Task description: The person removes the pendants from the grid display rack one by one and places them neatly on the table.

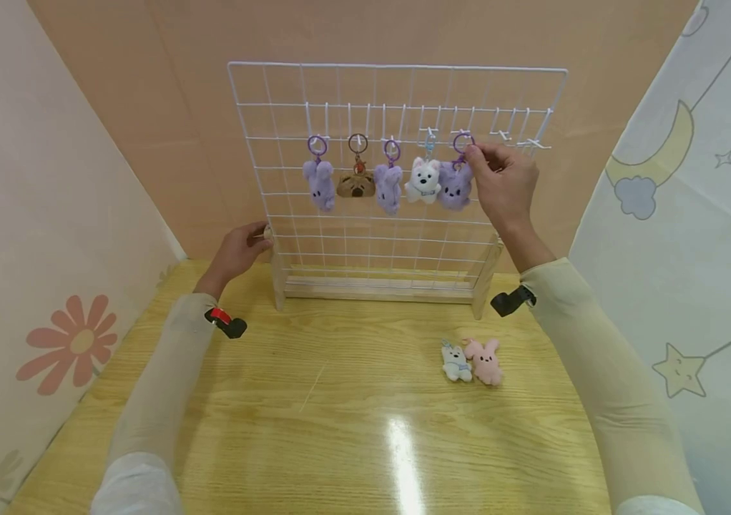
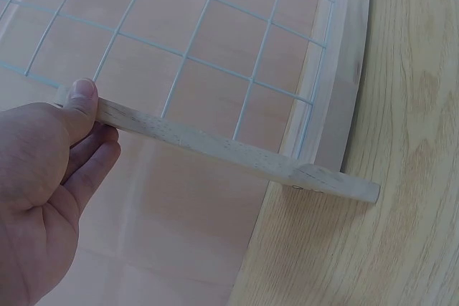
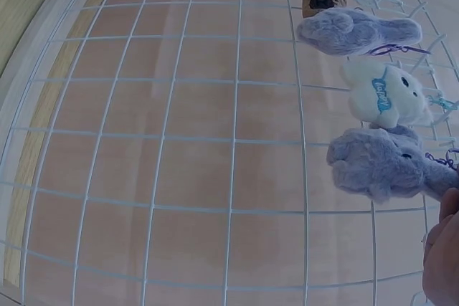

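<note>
My right hand point(image 1: 507, 182) pinches a purple plush keychain point(image 1: 455, 187) near its top, beside the purple ring point(image 1: 463, 141). That ring is at a hook on the white wire grid rack point(image 1: 398, 66); whether it is fully over the hook I cannot tell. My left hand point(image 1: 237, 254) grips the upper end of the rack's wooden side post point(image 2: 193, 139) between thumb and fingers. To the left of the held keychain hang a white dog plush point(image 1: 424, 180), a purple plush point(image 1: 388, 189), a brown plush point(image 1: 356, 186) and another purple plush point(image 1: 320, 185).
A white dog plush point(image 1: 455, 363) and a pink plush point(image 1: 485, 362) lie side by side on the wooden table point(image 1: 262, 429), in front of the rack's right foot. More white hooks point(image 1: 502, 134) stick out at the grid's right end. Patterned cloth walls point(image 1: 674, 286) flank the table.
</note>
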### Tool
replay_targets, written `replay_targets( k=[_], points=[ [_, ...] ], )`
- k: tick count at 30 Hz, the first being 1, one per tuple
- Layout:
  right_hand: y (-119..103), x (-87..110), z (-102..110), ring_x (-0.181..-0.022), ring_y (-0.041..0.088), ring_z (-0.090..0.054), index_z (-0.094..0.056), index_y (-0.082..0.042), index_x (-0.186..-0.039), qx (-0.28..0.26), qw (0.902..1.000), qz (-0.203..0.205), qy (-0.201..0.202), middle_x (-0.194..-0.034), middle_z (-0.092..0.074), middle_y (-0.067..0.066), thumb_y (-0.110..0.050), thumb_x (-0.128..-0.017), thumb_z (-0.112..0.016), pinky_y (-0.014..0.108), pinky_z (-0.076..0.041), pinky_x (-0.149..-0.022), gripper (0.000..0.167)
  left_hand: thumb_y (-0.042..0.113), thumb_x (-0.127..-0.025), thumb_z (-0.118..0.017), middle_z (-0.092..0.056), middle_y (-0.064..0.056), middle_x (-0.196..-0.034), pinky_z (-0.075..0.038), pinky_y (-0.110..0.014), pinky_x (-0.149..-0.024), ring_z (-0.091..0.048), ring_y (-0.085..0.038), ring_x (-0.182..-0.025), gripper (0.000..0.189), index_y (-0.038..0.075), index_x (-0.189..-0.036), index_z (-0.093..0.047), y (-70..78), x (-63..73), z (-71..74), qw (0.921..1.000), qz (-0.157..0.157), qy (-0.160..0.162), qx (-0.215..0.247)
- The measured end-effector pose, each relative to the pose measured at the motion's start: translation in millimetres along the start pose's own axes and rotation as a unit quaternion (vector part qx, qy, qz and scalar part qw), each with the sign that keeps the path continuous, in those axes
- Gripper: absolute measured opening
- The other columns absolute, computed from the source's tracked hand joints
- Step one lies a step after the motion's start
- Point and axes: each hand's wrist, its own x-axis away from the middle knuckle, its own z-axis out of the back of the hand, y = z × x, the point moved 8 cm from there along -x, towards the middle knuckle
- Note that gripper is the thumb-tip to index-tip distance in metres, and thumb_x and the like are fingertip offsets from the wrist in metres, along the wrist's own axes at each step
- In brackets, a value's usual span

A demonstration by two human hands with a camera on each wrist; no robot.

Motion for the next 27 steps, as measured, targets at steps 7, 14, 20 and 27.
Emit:
replay_targets(
  k=[7, 14, 20, 27],
  points=[
    [-14.6, 5.4, 3.0, -0.064, 0.001, -0.052, -0.079, 0.004, -0.101, -0.003, 0.9999, 0.009, 0.007, -0.076, -0.066, -0.018, -0.018, -0.096, -0.073, 0.017, -0.041, -0.058, 0.023, 0.019, -0.106, -0.057, -0.049, -0.030, -0.148, -0.047, -0.055, -0.108, -0.053, -0.044, -0.134, 0.059, -0.007, -0.155, -0.036, 2.0, -1.1, 0.9, 1.0000, -0.001, 0.001, 0.000],
    [-48.7, 16.7, 10.6, -0.061, 0.002, -0.050, -0.078, 0.007, -0.098, -0.010, 0.9997, 0.022, 0.007, -0.072, -0.065, -0.018, -0.014, -0.095, -0.072, 0.015, -0.038, -0.056, 0.022, 0.019, -0.107, -0.057, -0.050, -0.031, -0.147, -0.046, -0.055, -0.108, -0.054, -0.044, -0.133, 0.059, -0.008, -0.154, -0.037, 1.7, -2.0, 0.6, 1.0000, -0.008, 0.002, -0.004],
    [-38.2, 11.4, 17.1, -0.062, 0.003, -0.051, -0.079, 0.006, -0.101, -0.003, 0.9996, 0.027, 0.009, -0.073, -0.065, -0.019, -0.017, -0.095, -0.073, 0.015, -0.038, -0.055, 0.024, 0.020, -0.106, -0.058, -0.050, -0.030, -0.147, -0.046, -0.056, -0.108, -0.055, -0.044, -0.131, 0.059, -0.008, -0.154, -0.037, 1.6, -0.7, 1.7, 0.9999, -0.011, 0.005, -0.006],
    [-33.6, 13.9, 25.7, -0.063, 0.007, -0.052, -0.080, 0.002, -0.100, -0.014, 0.9988, 0.047, 0.000, -0.076, -0.068, -0.014, -0.020, -0.094, -0.075, 0.020, -0.040, -0.056, 0.024, 0.020, -0.107, -0.057, -0.050, -0.029, -0.148, -0.048, -0.056, -0.107, -0.054, -0.043, -0.132, 0.058, -0.005, -0.155, -0.037, -0.1, -0.2, 1.0, 0.9999, 0.001, 0.004, -0.013]
  ],
)
